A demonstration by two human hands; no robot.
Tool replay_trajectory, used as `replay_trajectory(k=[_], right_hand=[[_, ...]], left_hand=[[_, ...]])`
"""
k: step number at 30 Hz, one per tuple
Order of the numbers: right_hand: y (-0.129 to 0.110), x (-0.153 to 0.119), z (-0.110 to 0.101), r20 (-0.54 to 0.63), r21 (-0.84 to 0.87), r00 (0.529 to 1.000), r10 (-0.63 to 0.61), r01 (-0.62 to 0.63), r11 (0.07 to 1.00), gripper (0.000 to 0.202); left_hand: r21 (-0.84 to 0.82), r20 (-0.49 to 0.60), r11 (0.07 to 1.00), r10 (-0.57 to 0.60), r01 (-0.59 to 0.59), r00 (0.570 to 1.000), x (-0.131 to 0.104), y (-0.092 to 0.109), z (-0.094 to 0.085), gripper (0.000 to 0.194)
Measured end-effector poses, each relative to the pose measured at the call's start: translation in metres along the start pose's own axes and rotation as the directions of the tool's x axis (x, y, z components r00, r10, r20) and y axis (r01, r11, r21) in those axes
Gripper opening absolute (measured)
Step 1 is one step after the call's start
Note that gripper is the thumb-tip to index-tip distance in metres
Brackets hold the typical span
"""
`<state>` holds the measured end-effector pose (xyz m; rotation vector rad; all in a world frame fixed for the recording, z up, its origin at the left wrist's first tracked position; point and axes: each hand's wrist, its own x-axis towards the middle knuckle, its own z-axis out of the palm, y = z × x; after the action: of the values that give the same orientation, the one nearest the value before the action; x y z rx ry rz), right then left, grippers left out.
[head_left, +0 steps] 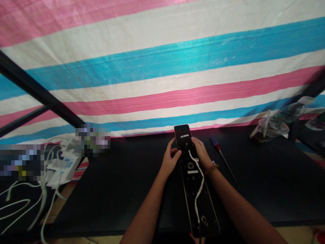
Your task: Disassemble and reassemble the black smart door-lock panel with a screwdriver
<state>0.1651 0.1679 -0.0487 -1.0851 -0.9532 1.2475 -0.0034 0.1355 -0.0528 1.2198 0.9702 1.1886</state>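
Observation:
A long black panel (189, 189), like the back of an electronic door lock, lies lengthwise before me with its far end near the back of the table. Screw holes, fittings and small white labels show on its upper face. Along it runs a white-wrapped cable (202, 184), bending towards the near end. My left hand (170, 159) grips the panel's left edge near the far end, thumb on the upper face. Opposite it, my right hand (201, 153) holds the right edge; some of its fingers are hidden. Right of that hand lies a screwdriver (215, 142) with a blue and red handle.
The black table (122, 183) ends at a striped plastic sheet (152, 78). Plastic cups (270, 128) stand at the back right. At the left are white cables (43, 193), white packages (62, 169) and a black metal frame (48, 101).

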Motion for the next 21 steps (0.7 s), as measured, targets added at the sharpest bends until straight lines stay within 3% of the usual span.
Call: replay_trajectory(k=[12, 17, 21], right_hand=[[-0.0049, -0.0049, -0.0002, 0.087, 0.028, 0.995, -0.054, 0.052, 0.998, 0.037], [-0.0060, -0.0060, -0.0003, 0.099, 0.037, 0.993, -0.065, 0.061, 0.997, 0.035], [-0.0041, -0.0048, -0.0004, 0.084, 0.024, 0.994, -0.063, 0.061, 0.998, 0.038]], left_hand=[[0.018, 0.031, 1.000, 0.001, -0.002, 1.000, -0.0007, -0.0009, -0.0002, 0.081], [0.109, 0.029, 0.993, 0.042, -0.045, 0.999, 0.0007, -0.0025, -0.0011, 0.053], [0.167, 0.043, 0.982, 0.079, -0.085, 0.996, 0.0006, 0.0006, -0.0011, 0.043]])
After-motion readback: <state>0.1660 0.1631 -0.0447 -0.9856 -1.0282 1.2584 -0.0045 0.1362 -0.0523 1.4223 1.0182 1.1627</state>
